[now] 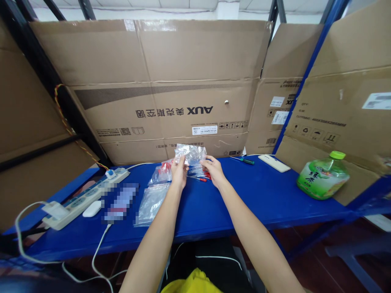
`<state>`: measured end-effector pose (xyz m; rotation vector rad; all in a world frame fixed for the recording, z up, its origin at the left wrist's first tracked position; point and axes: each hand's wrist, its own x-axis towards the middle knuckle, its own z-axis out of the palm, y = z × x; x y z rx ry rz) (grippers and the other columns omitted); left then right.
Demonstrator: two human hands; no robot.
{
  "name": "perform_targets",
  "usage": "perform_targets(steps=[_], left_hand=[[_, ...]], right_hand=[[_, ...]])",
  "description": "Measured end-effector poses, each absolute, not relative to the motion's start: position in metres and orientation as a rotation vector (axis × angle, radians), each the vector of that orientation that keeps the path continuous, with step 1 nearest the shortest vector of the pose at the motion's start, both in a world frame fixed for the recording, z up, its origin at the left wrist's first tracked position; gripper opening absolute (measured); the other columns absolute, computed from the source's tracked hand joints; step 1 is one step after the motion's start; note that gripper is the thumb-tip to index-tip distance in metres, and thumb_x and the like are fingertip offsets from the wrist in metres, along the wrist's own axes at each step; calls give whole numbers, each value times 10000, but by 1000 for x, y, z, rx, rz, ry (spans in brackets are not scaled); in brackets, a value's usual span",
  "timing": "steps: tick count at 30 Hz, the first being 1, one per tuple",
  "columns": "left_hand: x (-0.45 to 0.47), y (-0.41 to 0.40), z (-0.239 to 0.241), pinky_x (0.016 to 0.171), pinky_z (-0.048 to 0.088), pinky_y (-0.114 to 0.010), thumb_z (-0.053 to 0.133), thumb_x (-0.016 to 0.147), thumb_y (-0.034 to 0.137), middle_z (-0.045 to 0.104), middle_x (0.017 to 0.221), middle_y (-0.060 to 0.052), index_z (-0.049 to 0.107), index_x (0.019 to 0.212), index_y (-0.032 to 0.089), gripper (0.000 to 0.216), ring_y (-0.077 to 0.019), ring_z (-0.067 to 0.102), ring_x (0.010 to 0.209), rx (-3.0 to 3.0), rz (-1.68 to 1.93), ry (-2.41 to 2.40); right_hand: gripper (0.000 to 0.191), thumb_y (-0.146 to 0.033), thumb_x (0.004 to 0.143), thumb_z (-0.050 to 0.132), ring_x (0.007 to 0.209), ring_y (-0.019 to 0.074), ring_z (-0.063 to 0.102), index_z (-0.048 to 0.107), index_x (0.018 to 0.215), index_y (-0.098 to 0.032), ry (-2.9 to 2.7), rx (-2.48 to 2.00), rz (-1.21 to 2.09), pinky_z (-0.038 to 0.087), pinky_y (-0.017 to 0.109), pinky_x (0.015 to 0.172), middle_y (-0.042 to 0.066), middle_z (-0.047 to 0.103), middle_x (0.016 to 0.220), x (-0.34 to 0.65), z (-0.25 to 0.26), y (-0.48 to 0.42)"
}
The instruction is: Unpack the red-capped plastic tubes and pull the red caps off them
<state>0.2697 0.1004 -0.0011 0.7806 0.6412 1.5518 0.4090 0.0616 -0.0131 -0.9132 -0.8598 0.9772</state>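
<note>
L hand [180, 172] & R hand [215, 171] pinched on clear bag [192, 154], approx. 12 o'clock; hold edges taut, grip light.

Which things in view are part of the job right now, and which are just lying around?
Likely part of the job:
- clear bag, in both hands
- red-handled tools
- bag with red contents
- flat bags

Probably just lying around:
- green screwdriver, though unsure
- bottle
- white phone
- plugged-in phone
- power strip
</note>
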Motion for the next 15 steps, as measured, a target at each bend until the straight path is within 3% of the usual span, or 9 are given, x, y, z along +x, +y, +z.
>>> perform_targets(steps=[6,10,15], left_hand=[[265,103,-2,423,300,-153,910,658,454,502,640,88,592,906,187,484,-8,392,432,925,1530,639],[261,101,-2,411,290,-154,928,617,449,509,632,79,600,876,179,498,-16,402,433,939,1452,738],[262,103,-5,442,293,-173,912,630,443,536,655,62,608,902,182,485,-39,429,458,937,1401,812]], right_hand=[[440,-535,685,792,599,128,589,653,942,-208,-838,-905,954,475,248,552,-4,696,783,411,-6,58],[446,-484,780,658,719,158,663,620,1157,-249,-826,-897,865,527,258,604,14,727,936,417,-3,57],[586,-378,715,715,819,176,687,587,1274,-262,-1008,-883,773,565,285,700,29,726,1047,417,-3,56]])
